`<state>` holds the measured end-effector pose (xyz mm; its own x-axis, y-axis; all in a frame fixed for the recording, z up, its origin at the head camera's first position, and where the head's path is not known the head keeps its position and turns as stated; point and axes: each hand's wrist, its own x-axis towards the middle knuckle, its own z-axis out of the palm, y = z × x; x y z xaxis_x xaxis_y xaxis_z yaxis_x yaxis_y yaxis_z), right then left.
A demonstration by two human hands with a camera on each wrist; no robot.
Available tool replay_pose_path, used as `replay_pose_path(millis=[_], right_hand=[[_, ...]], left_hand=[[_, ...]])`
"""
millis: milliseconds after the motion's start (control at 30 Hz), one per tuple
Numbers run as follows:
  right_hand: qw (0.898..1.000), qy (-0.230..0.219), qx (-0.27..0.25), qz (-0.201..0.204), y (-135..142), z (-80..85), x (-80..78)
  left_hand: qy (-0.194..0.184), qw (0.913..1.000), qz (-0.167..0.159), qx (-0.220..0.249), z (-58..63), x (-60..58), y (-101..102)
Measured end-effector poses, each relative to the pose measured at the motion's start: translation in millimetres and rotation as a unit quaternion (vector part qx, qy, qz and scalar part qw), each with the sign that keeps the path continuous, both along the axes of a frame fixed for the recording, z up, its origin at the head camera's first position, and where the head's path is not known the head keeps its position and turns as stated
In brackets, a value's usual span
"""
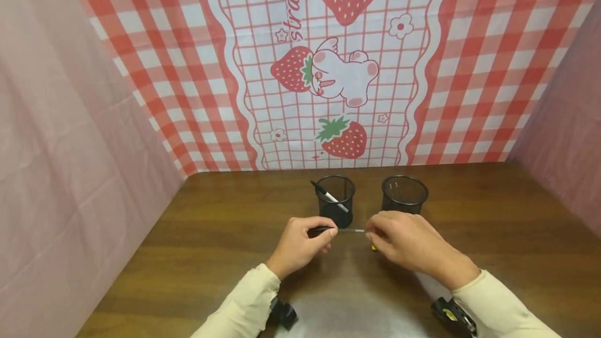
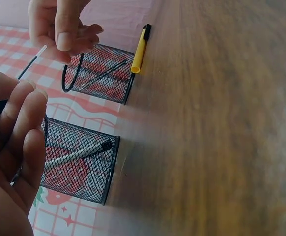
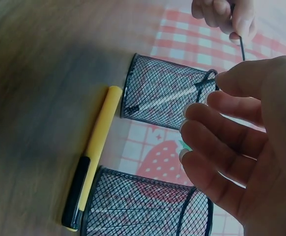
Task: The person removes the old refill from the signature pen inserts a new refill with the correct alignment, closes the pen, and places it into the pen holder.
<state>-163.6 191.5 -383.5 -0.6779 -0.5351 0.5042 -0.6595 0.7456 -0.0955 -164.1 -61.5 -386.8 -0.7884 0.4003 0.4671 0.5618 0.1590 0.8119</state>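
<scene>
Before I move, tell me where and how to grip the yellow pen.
Pinch the yellow pen on its plain half, clear of the clip, coming from above. It lies flat on the table, long and slim, and the right cup close behind it would likely crowd a far-side approach.

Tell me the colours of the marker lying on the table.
Yellow barrel, black clip end. Best seen in the right wrist view.

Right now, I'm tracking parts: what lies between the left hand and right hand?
In the head view, a thin, straight, pale-tipped rod extends from the left hand toward the right hand.
</scene>
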Motion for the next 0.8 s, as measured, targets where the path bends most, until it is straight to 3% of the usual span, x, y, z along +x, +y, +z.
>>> replay_pose_path(millis=[433,800], right_hand=[[1.0,0.018,0.001,0.022,-8.0,1.7,5.1],[0.992,0.076,-0.03,0.098,-11.3,-0.2,5.1]], left_hand=[[-0.015,0.9998,-0.01,-0.013,-1.7,-0.3,2.2],[-0.008,0.9995,-0.019,-0.024,-2.0,2.7,5.6]])
